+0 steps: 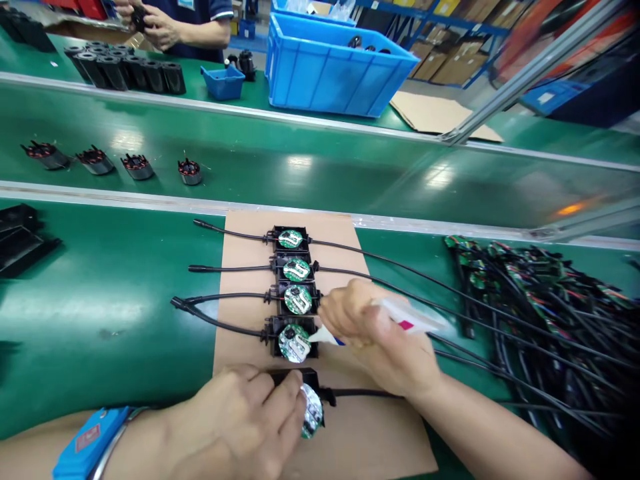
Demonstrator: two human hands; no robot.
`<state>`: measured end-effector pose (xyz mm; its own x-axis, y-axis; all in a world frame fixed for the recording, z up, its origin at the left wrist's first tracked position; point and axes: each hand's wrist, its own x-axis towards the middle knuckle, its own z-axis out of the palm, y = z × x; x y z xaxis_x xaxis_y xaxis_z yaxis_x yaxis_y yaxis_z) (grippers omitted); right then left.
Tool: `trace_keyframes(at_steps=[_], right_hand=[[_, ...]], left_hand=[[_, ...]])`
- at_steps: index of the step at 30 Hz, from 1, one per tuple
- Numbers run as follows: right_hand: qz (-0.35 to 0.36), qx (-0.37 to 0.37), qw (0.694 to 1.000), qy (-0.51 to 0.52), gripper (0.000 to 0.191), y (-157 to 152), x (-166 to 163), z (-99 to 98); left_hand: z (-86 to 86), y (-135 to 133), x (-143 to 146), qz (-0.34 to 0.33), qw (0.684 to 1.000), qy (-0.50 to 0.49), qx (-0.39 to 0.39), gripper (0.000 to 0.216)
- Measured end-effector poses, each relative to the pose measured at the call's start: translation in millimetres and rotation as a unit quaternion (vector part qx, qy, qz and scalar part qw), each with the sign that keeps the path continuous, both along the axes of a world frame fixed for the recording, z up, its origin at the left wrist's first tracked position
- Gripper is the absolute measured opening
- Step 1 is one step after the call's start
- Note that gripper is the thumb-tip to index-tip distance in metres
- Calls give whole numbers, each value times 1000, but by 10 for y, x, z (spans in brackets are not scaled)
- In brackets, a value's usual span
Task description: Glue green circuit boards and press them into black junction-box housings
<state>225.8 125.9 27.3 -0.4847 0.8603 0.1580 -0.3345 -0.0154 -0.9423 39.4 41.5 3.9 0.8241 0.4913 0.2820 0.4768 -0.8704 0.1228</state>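
My right hand (370, 327) is wrapped around a white glue tube (410, 316). The tube's pointed nozzle (321, 335) reaches the right edge of a round green circuit board (295, 343) in a black housing. Behind that one, three more boards, (298, 299) the nearest of them, sit in a column of black housings with cables out both sides. Closest to me, my left hand (240, 423) has its fingers closed on another black housing (307, 377), covering much of it. That housing's round board (313, 411) shows beside my fingertips.
Cardboard (245, 253) lies under the housings on the green bench. A heap of cabled circuit boards (545, 307) is at right, black parts (23, 237) at left. Motor stators (137, 167) line the belt beyond. Across it are a blue crate (330, 73) and a co-worker's hands (160, 28).
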Motion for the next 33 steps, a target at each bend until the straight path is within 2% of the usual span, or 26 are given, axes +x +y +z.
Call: trace_keyframes(at_steps=[4,8,11,14,18,21,28,33], right_hand=[[31,-51,998,17,43,-281,36,134],[36,-43,998,34,43,-508,-90,74],[29,0,999,24,40,-551,-184,-50],[54,82,995,1,35,-525,-190,-160],[69,143,986,-41,32,-505,-96,-198],[70,133,987,-63,31,-548,-27,-168],[56,101,993,-38,32,-661,42,-134],[23,75,996,-46,35,-635,73,-103]], left_hand=[[13,-201,-14,-58,997,21,38,28],[-29,-396,-60,-53,997,47,20,30],[-24,-465,-84,-45,997,65,-7,34],[-30,-496,-85,-44,997,64,-17,36],[-71,-528,-74,-37,997,60,-22,38],[-87,-544,-71,-35,998,54,-14,38],[-84,-536,-69,-32,999,38,-9,38],[-85,-528,-71,-28,999,34,-19,39]])
